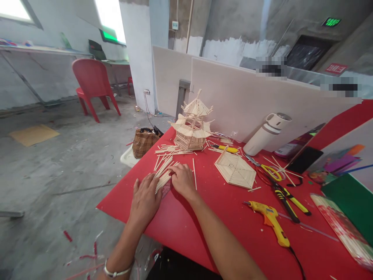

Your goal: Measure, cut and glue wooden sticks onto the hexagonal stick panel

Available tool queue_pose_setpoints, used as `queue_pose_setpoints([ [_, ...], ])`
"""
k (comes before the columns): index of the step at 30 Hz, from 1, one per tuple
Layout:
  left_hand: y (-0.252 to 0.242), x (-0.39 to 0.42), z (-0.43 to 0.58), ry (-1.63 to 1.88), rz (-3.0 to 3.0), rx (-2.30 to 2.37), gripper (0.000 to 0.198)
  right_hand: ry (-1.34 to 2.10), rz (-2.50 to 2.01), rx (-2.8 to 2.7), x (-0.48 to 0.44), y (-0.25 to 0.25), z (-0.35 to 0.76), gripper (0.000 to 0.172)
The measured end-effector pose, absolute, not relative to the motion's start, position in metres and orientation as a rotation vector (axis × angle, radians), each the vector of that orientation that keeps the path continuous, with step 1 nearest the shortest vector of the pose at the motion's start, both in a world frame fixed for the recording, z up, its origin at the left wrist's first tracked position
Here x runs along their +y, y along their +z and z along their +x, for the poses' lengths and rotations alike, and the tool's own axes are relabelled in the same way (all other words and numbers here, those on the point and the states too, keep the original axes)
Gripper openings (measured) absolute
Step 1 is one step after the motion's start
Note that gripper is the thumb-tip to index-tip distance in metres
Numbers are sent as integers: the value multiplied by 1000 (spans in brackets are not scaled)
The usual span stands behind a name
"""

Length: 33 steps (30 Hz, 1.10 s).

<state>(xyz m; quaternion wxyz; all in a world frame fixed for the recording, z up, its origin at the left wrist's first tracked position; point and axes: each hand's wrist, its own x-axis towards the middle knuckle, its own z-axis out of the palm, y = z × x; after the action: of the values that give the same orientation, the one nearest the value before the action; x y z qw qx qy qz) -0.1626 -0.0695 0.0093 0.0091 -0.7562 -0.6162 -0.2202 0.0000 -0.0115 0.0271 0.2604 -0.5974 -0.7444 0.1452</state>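
On the red table (204, 217), my left hand (145, 198) lies flat with its fingers spread beside a bundle of thin wooden sticks (162, 177). My right hand (182, 179) rests on the other side of the bundle, fingertips touching the sticks. More loose sticks (170, 149) lie scattered just beyond. A small pagoda built of sticks (192, 124) stands further back. A flat hexagonal stick panel (235, 170) lies to the right of my hands.
A yellow glue gun (271, 221) lies near the front right, with pliers (287, 196) and yellow-handled scissors (268, 169) behind it. A white flask (266, 134) leans on the partition. A checked bag (144, 142) sits past the table's left edge; a red chair (93, 87) stands on the floor.
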Motion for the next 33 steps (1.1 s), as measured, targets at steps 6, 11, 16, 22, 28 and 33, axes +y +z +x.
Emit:
queue_pose_setpoints([
  [6, 15, -70, -161, -689, -2378, -1934, 33, 425, -1589, -2036, -15, 29, 0, 46],
  [11, 16, -69, -161, -670, -2388, -1927, 33, 441, -1537, -2022, -14, 26, 1, 47],
  [16, 11, -69, -163, -731, -2362, -1907, 29, 470, -1493, -2020, -10, 24, 3, 36],
  [22, 11, -69, -163, -732, -2373, -1903, 28, 507, -1437, -2038, -9, 22, 4, 39],
  [28, 11, -69, -163, -755, -2378, -1900, 32, 569, -1345, -1973, -9, 18, 4, 48],
  [33, 9, -69, -163, -708, -2380, -1889, 34, 612, -1349, -1968, -9, 16, 5, 50],
])
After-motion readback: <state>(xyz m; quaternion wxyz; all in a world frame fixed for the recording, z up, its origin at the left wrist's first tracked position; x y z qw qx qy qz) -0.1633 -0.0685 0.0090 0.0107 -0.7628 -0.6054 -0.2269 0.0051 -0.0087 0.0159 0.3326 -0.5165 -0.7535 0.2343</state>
